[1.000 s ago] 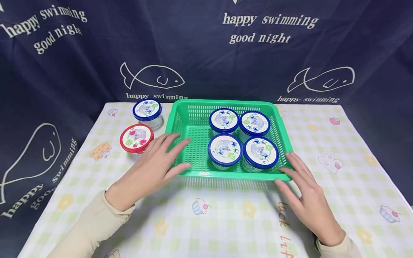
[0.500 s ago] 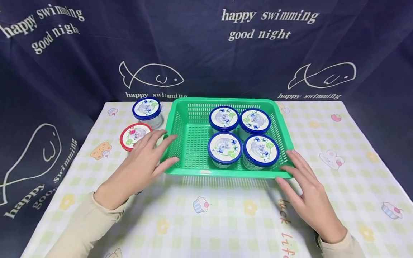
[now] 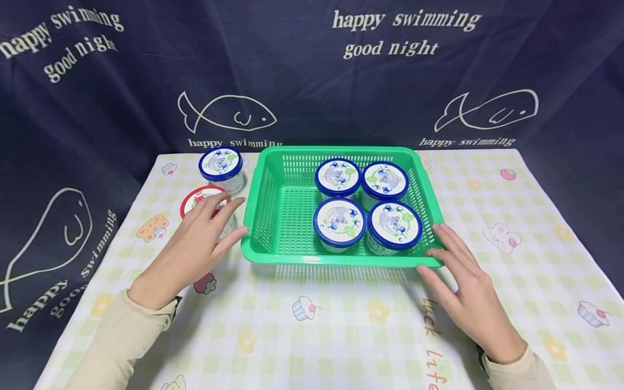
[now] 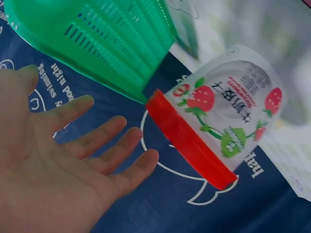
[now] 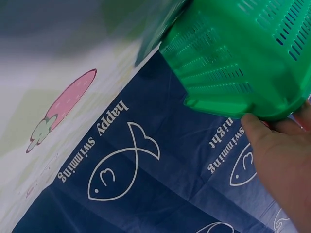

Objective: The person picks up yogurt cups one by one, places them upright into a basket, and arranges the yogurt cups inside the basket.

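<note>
My left hand (image 3: pixel 195 230) hovers over a strawberry-printed plastic cup with a red lid (image 3: pixel 192 203), partly hiding it; in the left wrist view the fingers are spread and apart from the cup (image 4: pixel 223 107). Just behind it stands a blueberry-printed cup with a blue lid (image 3: pixel 221 165). At the near right corner of the green plastic basket (image 3: pixel 278 259), my right hand (image 3: pixel 470 292) holds the rim, thumb in front and fingers along the side; the right wrist view shows the thumb against the basket (image 5: pixel 228 92). Several blue-lidded cups (image 3: pixel 339 222) stand upright in the basket's right half.
A checked, cartoon-printed cloth (image 3: pixel 351 341) covers the table. Behind it hangs a dark blue curtain (image 3: pixel 312 65) with fish and lettering. The basket's left half shows its bare slotted floor (image 3: pixel 299 216).
My left hand has drawn back leftward from the basket's left edge to over the red-lidded cup. The right hand stays at the basket corner. The view has tilted slightly.
</note>
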The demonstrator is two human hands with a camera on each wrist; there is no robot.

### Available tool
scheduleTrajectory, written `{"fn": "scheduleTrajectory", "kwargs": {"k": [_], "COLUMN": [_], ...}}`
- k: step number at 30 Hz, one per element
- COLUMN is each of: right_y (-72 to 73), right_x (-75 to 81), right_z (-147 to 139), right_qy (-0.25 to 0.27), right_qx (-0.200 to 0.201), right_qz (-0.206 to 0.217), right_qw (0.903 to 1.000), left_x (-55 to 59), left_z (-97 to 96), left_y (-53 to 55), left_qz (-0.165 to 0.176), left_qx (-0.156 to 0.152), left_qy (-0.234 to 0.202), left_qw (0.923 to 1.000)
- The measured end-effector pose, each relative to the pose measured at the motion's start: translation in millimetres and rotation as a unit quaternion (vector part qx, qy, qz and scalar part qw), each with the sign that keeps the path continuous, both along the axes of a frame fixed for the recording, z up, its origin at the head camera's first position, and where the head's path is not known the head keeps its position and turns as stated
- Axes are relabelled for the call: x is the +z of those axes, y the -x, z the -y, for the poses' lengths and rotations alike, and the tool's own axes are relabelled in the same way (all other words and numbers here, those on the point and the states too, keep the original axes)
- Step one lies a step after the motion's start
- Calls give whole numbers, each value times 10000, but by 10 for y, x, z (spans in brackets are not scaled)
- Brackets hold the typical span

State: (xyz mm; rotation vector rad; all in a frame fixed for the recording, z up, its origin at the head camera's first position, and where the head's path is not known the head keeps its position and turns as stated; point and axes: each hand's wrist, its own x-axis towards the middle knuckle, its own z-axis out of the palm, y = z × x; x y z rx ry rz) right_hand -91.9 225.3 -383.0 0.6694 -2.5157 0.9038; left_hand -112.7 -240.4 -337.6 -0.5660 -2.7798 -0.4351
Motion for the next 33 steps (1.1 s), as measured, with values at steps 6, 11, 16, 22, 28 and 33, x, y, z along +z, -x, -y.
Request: {"fn": "scheduleTrajectory", "kwargs": {"k": [6,11,16,22,28,33], "right_y": [-3,7,7,3,5,11], "right_x": [12,8,-6,-14,-20,-14], "right_z": [-19,-13,-16,-24,-21,-18], "right_qy": [-47,-18,32,43,68,60], "right_qx": [-24,31,57,12,12,31], "right_qz": [193,54,40,31,-26,-69], "right_qw": [9998,10000,10000,10000,10000,10000], "left_x": [-32,-41,-55,-105,-146,-163], "left_z": [56,89,127,191,240,265], "left_y": [49,87,119,150,194,223], "left_qz": [-123,25,-2,85,231,165], "left_qx": [-7,95,114,285,513,585], "left_qy": [-6,24,49,176,253,238], "left_qw": [9999,9999,9999,9994,9981,9979]}}
